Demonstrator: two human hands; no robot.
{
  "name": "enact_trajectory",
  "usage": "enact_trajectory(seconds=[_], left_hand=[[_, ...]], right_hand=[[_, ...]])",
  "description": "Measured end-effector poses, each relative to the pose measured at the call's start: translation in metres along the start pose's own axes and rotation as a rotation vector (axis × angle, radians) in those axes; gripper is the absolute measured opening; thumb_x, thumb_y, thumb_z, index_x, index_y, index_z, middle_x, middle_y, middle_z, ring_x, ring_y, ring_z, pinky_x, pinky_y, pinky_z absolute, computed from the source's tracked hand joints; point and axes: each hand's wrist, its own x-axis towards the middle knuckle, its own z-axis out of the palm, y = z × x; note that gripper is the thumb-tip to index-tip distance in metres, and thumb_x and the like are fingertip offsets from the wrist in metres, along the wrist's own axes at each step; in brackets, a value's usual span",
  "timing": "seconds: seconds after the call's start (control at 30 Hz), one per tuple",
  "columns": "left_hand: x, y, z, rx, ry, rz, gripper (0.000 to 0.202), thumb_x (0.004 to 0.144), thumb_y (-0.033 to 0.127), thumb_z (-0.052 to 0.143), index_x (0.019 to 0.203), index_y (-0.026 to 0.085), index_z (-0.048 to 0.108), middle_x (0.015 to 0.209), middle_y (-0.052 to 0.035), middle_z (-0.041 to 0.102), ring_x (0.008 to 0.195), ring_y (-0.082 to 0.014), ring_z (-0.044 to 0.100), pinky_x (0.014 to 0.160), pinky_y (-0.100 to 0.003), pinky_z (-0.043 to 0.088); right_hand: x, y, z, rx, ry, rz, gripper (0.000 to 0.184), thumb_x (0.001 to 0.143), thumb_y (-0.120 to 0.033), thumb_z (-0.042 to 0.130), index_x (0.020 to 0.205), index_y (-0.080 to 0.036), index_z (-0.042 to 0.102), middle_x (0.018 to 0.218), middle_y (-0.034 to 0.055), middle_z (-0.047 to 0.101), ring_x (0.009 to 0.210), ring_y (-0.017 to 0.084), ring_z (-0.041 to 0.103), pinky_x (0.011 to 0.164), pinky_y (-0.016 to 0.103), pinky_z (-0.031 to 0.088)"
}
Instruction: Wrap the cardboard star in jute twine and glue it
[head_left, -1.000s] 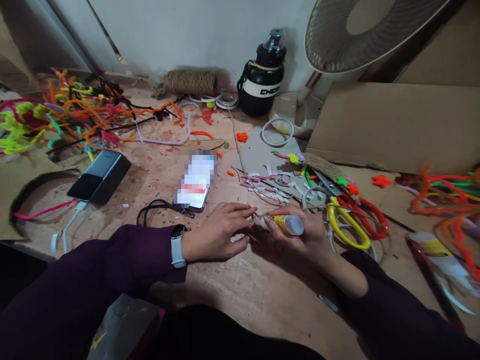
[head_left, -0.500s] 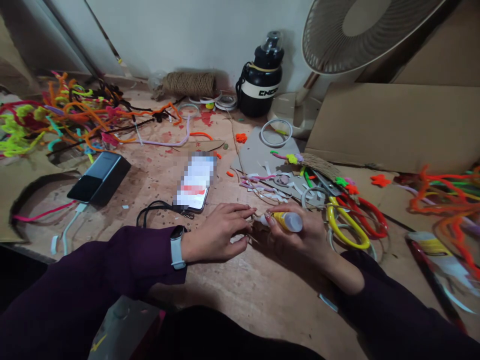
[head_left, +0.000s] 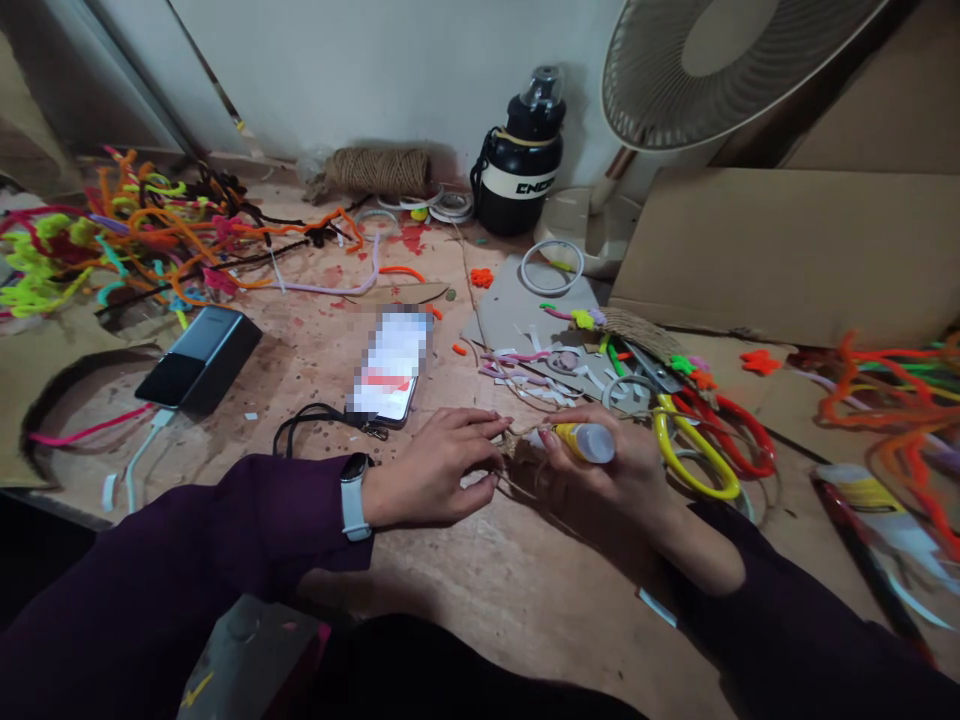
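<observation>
Though half hidden in the right hand point(head_left: 626, 480), a glue bottle point(head_left: 591, 441).

Your glue bottle point(head_left: 583, 441): yellow label, clear body. Your sleeve point(head_left: 225, 540): dark purple. Your watch strap point(head_left: 352, 497): pale grey. Scissors point(head_left: 701, 455): yellow and red handles. Flask point(head_left: 520, 165): black, white band.

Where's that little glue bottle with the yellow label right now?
In the middle of the head view, the glue bottle is gripped in the right hand, just left of the yellow scissors, nozzle toward the left hand.
</observation>
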Motion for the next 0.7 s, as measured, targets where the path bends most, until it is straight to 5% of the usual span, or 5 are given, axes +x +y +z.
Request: enact_trajectory(seconds=[0.23,0.7], left_hand=[[0.000,0.000,0.000,-0.008,-0.016,-0.005,0.015,0.086,0.021,0.058,0.095,0.018,0.070,0.133,-0.0105,0.065,0.130,-0.0260,0.056,0.104,-0.044,0.047],[-0.001,0.000,0.001,0.006,-0.007,-0.001,0.014,0.084,0.020,0.061,0.094,0.018,0.071,0.134,-0.0100,0.065,0.130,-0.0258,0.056,0.105,-0.043,0.047]], right_hand=[[-0.001,0.001,0.002,0.022,0.037,0.076,0.006,0.086,-0.028,0.067,0.090,-0.026,0.063,0.076,-0.0004,0.070,0.060,0.018,0.067,0.055,0.031,0.055],[-0.001,-0.012,0.000,0.148,-0.076,0.010,0.004,0.086,-0.026,0.066,0.087,-0.023,0.064,0.071,-0.0011,0.069,0.055,0.014,0.064,0.050,0.025,0.052]])
